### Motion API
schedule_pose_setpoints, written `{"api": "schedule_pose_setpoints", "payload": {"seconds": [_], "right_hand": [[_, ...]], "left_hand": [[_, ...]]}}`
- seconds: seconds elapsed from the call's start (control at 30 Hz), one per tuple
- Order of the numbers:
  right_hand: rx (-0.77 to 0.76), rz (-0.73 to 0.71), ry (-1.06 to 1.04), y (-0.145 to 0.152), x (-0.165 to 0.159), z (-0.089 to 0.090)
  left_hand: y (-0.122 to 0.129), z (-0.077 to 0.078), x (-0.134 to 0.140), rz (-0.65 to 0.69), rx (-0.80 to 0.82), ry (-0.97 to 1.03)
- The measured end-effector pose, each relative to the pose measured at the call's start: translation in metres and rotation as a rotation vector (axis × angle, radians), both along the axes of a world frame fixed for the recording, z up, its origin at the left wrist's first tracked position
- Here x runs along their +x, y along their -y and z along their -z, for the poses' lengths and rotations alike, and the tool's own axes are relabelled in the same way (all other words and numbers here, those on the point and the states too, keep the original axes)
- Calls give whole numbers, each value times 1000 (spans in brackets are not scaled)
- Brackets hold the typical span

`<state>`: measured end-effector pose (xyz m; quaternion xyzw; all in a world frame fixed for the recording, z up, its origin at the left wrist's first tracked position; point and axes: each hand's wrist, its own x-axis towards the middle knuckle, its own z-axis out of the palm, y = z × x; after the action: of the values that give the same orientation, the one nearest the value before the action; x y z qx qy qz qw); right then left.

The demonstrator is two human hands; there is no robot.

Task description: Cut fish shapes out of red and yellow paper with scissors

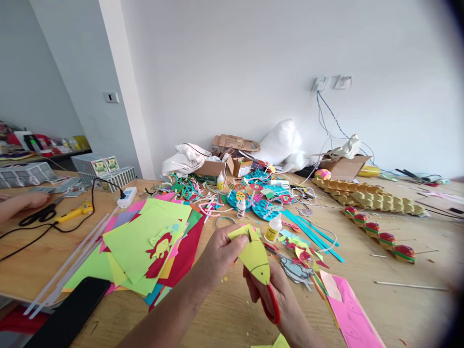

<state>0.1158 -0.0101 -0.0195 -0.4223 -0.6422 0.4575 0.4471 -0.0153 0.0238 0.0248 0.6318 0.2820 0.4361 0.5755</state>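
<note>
My left hand point(226, 246) pinches a yellow paper fish point(256, 256) between thumb and fingers. The fish has a drawn eye and a curved gill line at its lower end. Red-handled scissors point(271, 307) are gripped in my right hand point(281, 285). Their blades are mostly hidden behind the paper, with a dark tip showing near my left thumb. Just beyond the hands stands a small white glue bottle with a yellow label point(272, 229). Grey-blue paper fish point(295, 270) lie to the right of my right hand, beside colourful paper scraps point(302, 251).
Stacked coloured paper sheets point(134, 241) cover the left, near a black phone-like slab point(72, 314) and a yellow glue gun point(76, 211). Another person's hand point(34, 199) is at far left. Pink paper point(353, 309), egg-carton strips point(387, 200) and painted carton cups point(386, 239) lie right.
</note>
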Motion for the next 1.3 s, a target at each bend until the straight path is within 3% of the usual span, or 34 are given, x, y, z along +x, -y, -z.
{"api": "schedule_pose_setpoints", "payload": {"seconds": [0.53, 0.8, 1.3], "right_hand": [[-39, 8, -37, -1, -3, -4], [-15, -36, -50, -3, 0, 9], [-23, -80, 0, -1, 3, -7]], "left_hand": [[-3, 0, -3, 12, -14, 5], [-4, 0, -6, 36, -35, 15], [-6, 4, -7, 75, -79, 15]]}}
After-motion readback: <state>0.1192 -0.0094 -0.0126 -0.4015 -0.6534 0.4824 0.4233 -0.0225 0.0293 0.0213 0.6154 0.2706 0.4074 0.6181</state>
